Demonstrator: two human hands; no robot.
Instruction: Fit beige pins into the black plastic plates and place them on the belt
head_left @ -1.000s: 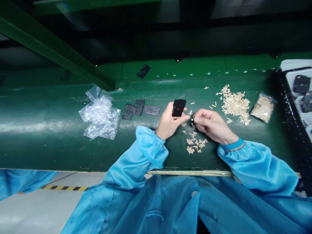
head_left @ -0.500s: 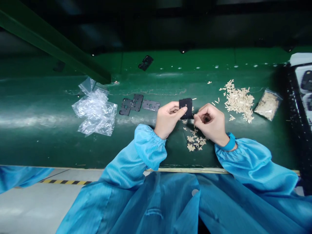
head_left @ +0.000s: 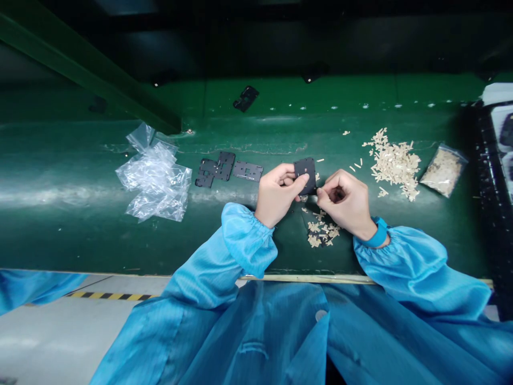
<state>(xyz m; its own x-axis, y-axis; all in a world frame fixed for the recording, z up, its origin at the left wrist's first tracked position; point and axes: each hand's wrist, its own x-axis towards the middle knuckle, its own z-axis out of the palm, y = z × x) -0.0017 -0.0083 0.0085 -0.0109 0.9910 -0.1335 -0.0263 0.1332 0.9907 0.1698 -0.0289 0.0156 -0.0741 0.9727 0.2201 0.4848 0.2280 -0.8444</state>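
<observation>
My left hand (head_left: pixel 278 195) is closed on a flat black plastic plate (head_left: pixel 305 174) with small holes, its thumb lying across the front. Close to the plate's lower right corner, my right hand (head_left: pixel 344 203) has its thumb and forefinger pinched together. Whatever lies between those fingertips is too small to make out. Below the hands is a small heap of beige strips (head_left: pixel 324 233) with dark bits among them. Left of my left hand lie a flat black plate (head_left: pixel 248 171) and black cut-out plates (head_left: pixel 215 169).
Clear plastic bags (head_left: pixel 156 179) are piled at the left. A larger pile of beige pieces (head_left: pixel 396 163) and a filled zip bag (head_left: pixel 444 170) lie at the right, near a black crate (head_left: pixel 487 160). Another black part (head_left: pixel 246 99) rests farther back. A green beam (head_left: pixel 92 69) crosses the upper left.
The black plate in my left hand has tilted slightly, its face showing lighter. My right hand stays pinched near its corner, having shifted very little. The camera view has moved slightly.
</observation>
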